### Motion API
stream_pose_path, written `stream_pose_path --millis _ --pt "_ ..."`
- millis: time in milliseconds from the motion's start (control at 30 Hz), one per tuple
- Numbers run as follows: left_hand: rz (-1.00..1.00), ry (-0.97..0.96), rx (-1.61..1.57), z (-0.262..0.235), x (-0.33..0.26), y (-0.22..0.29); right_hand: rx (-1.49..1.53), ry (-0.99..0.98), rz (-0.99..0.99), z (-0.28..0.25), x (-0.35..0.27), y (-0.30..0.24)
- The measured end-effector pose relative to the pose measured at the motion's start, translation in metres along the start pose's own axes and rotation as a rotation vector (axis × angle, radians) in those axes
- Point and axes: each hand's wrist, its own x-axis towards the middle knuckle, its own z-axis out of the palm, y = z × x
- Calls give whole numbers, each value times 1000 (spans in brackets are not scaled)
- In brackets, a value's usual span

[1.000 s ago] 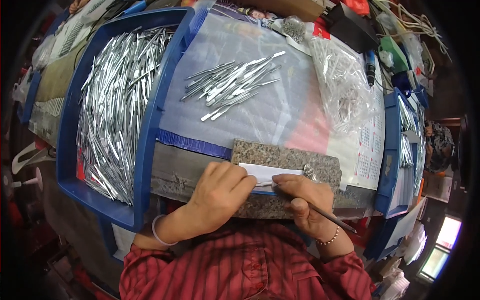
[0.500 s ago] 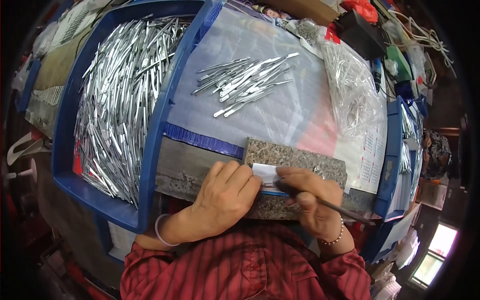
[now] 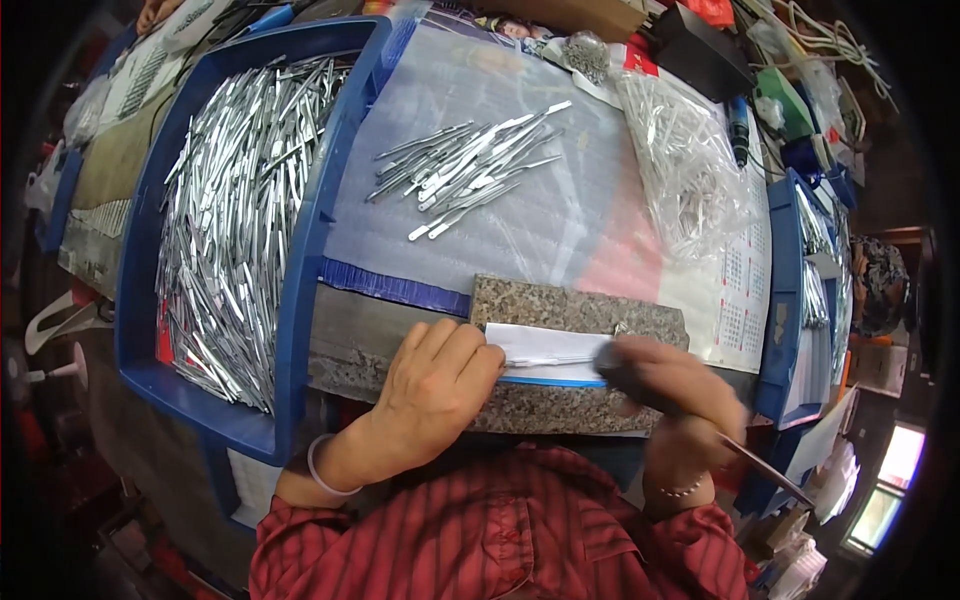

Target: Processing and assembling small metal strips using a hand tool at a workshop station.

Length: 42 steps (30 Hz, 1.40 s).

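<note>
On the granite block (image 3: 575, 408) lies a white sheet (image 3: 535, 340) with a blue front edge, and a thin metal piece (image 3: 540, 363) rests along it. My left hand (image 3: 435, 385) is closed at the sheet's left end, fingers curled over the metal piece's end, which they hide. My right hand (image 3: 690, 395) is wrapped round a dark tool (image 3: 630, 378) at the sheet's right end. Its thick dark front points toward the sheet, and a long thin shaft sticks out behind my hand to the lower right. Motion blurs this hand and the tool.
A blue tray (image 3: 300, 330) full of flat metal strips stands at left. Beyond the block, a loose pile of metal strips (image 3: 470, 170) lies on a plastic-covered sheet. A clear plastic bag (image 3: 690, 180) and another blue bin (image 3: 785, 330) are at right.
My right hand has moved rightward with the dark tool, uncovering more of the white sheet and the thin metal piece. My left hand keeps its place at the sheet's left end.
</note>
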Motion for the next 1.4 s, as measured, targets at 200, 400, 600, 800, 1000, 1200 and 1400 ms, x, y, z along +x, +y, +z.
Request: stream_pose_path --millis 200,400,600,800,1000,1200,1400 --pt "-18 -34 10 -4 3 8 -223 -108 18 -3 3 29" --pt "-32 -30 111 -13 -9 20 -237 163 -119 -24 -28 13" --pt "-117 53 -47 -29 -24 50 355 102 205 -12 -55 9" --pt "-179 61 -143 -31 -37 70 587 -138 483 0 -62 23" --pt "-170 87 -247 -30 -45 77 518 -68 459 12 -71 21" --pt "-268 63 -334 -27 -55 77 388 -94 445 14 -72 17" --pt "-430 20 -514 -24 -60 74 315 -96 371 20 -71 17"
